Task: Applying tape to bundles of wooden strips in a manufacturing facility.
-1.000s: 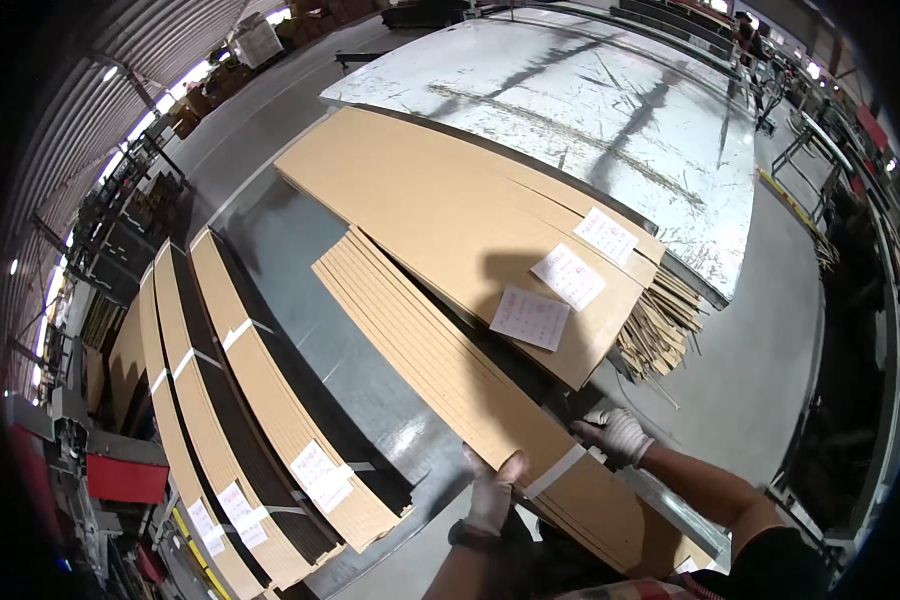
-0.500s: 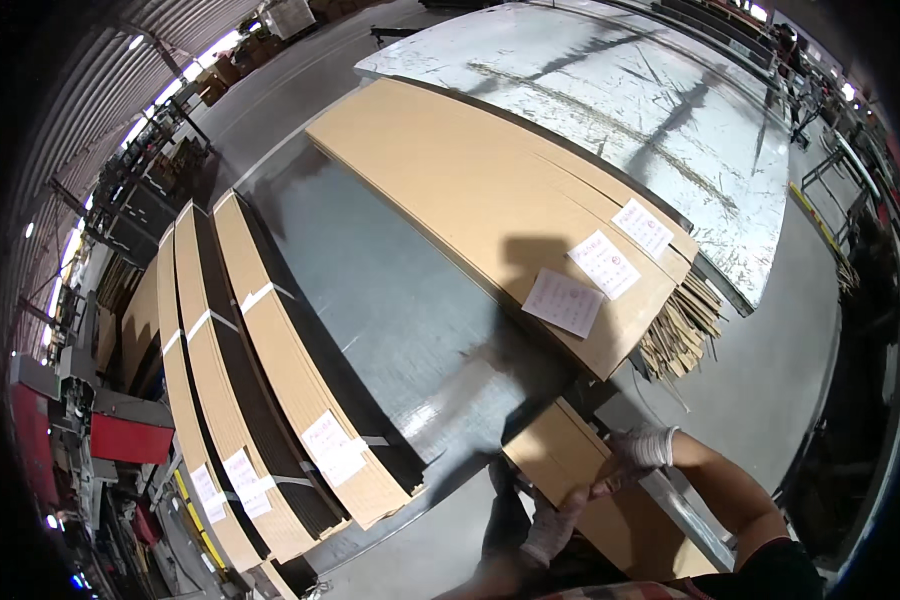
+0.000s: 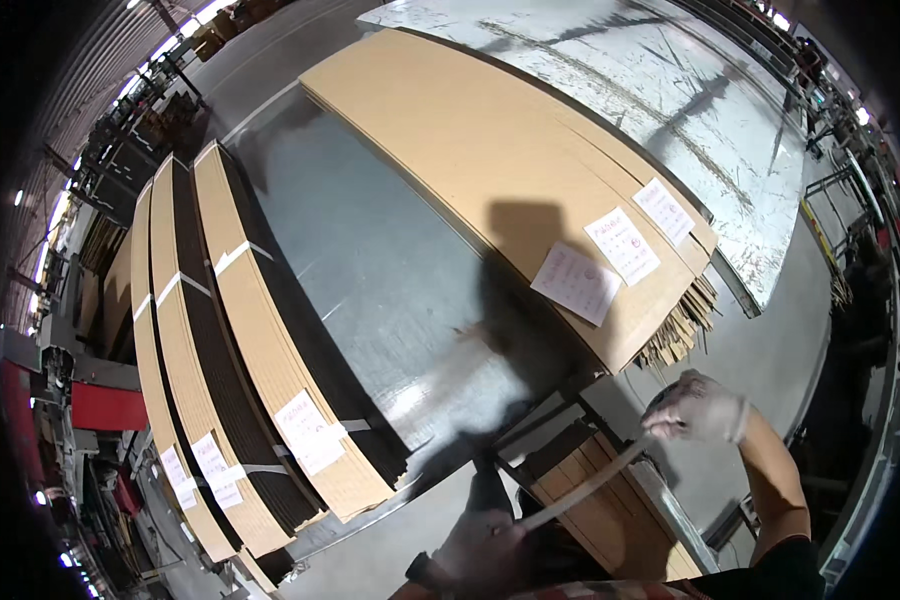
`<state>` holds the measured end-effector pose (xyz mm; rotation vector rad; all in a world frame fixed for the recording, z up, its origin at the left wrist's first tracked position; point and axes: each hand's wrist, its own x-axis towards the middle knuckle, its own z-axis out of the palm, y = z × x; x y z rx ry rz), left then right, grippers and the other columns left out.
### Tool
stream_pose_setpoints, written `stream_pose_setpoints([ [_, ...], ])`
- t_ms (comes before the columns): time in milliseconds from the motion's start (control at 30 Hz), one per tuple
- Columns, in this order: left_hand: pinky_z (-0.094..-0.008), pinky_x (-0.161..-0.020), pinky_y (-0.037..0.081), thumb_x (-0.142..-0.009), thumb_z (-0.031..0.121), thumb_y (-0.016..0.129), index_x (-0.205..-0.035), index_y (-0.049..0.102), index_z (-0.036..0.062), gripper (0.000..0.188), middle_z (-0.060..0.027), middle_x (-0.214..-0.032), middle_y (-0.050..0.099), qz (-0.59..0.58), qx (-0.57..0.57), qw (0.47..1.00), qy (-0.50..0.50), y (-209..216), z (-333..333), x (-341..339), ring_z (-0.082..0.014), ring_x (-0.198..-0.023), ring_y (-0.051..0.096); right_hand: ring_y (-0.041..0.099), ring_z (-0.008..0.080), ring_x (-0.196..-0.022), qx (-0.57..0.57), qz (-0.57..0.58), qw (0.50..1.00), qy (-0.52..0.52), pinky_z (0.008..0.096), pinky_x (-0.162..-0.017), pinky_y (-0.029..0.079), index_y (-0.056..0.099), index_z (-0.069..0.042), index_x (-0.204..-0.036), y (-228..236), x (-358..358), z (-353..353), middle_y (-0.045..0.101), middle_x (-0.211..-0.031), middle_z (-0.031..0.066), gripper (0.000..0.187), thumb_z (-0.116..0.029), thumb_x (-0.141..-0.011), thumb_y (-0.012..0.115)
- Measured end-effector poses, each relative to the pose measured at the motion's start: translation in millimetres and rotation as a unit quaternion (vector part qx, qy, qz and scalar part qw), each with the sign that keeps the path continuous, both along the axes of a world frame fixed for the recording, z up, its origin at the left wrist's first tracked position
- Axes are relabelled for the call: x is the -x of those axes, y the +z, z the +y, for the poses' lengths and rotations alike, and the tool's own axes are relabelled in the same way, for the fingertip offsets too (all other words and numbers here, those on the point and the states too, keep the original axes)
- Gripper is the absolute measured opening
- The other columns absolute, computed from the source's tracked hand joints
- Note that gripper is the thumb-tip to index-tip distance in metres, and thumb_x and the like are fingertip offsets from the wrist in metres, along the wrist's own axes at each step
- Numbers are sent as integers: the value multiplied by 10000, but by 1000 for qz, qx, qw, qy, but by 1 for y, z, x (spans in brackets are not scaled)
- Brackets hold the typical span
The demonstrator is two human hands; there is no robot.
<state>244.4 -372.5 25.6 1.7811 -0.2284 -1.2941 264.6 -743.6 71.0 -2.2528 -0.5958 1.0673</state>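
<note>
A pale strap is spanning two closed hands

The right hand (image 3: 698, 405), in a light glove, is gripping one end of a pale strap (image 3: 582, 491), its fingers curled narrow. The left hand (image 3: 482, 548), nearer the body and blurred, appears to be pinching the other end; its exact finger gap I cannot tell. The strap is running slantwise between them, above a near stack of tan boards (image 3: 622, 512) that is lying beside a metal rail (image 3: 678, 515).

The strap is looking light and flexible — thin, perhaps a little slippery — so a firm pinch close to each end should suit it. The boards are looking stiff and, as a stack, probably heavy; their long edges should offer the surest hold.

Farther out, a grey tabletop (image 3: 370, 255) is carrying a wide tan stack (image 3: 450, 140) on the right, with white paper labels (image 3: 575, 283) lying at its near end. On the left, three strapped bundles (image 3: 272, 345) are resting side by side. Loose strips (image 3: 678, 335) are poking out under the wide stack, and a scuffed pale sheet (image 3: 610, 60) is lying beyond.
</note>
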Motion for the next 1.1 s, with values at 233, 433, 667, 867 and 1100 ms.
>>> stream_pose_setpoints([
  [233,-360,-861,486,-875,515,491,-1176,562,50,559,-147,-1111,578,73,43,987,139,-252,-49,104,-225,-984,564,621,247,-931,-97,-46,969,-221,400,-794,507,575,-9,-1100,-174,53,-1,633,-1034,144,375,-94,-763,716],
  [433,-419,-842,473,-860,642,353,-1107,568,21,702,-174,-1035,572,315,130,902,266,-137,-14,79,-313,-930,560,491,411,-1087,127,-352,847,-377,553,-860,404,426,29,-1082,-26,93,166,443,-1216,308,752,-361,-579,828],
  [667,-341,-760,468,-924,412,439,-927,626,27,428,-144,-899,582,-134,221,960,112,-35,-40,30,-306,-863,583,412,446,-1154,196,-396,815,-375,560,-921,344,336,3,-1263,-55,124,159,344,-1291,325,903,-419,-611,796],
  [867,-404,-841,488,-911,291,529,-1239,557,110,376,-171,-1078,636,-115,34,984,130,5,-82,7,-308,-1017,613,630,301,-872,-158,-90,976,-123,409,-771,495,604,-84,-1129,31,58,92,644,-1014,147,341,-295,-861,606],
  [1100,-357,-707,526,-913,328,555,-1234,543,101,393,-153,-1040,655,-424,-11,905,46,-27,-92,18,-292,-800,666,659,285,-831,306,-122,930,-161,364,-746,503,698,-177,-963,-89,62,12,697,-883,63,234,-273,-855,514],
])
